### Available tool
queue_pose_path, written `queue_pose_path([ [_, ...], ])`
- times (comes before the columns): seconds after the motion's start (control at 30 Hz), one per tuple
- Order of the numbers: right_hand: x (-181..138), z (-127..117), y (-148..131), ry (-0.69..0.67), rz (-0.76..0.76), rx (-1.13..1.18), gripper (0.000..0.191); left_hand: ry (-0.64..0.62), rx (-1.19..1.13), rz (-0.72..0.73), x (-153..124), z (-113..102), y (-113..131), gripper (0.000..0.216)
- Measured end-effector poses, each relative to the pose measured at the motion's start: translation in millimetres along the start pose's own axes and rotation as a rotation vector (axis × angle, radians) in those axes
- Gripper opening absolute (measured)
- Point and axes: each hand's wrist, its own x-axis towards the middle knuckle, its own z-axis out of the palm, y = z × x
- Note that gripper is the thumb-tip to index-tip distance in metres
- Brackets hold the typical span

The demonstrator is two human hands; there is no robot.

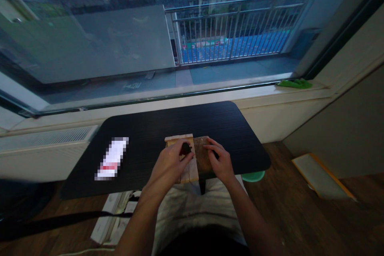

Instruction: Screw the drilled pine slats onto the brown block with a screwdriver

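Note:
A pale wooden box [189, 173] with a brown inner panel [201, 156] lies near the front edge of the black table [150, 132]. My left hand [168, 164] rests on the box's left side, fingers pinched on a small dark object [186, 149] above the wood. My right hand [219, 160] lies on the brown panel's right side with fingers curled down; a dark thing under its fingers is too hidden to name.
A pixelated white and red card [112, 158] lies on the table's left part. Behind the table run a white sill, a vent grille [48, 136] and a large window. A green cloth [295, 84] sits on the sill at right. A green stool [253, 176] and a flat envelope [322, 176] are on the wooden floor.

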Motion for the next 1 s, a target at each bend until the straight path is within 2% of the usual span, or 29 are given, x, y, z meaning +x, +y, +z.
queue_pose_path([
  [0.47, -0.7, 0.3, 0.9, -0.001, 0.01, 0.001, 0.026, -0.066, 0.047, -0.013, 2.7, -3.7, -3.4, 0.024],
  [1.0, -1.2, -1.0, -0.3, 0.002, 0.011, -0.004, 0.026, -0.124, -0.081, 0.016, 5.3, -7.4, -3.8, 0.023],
])
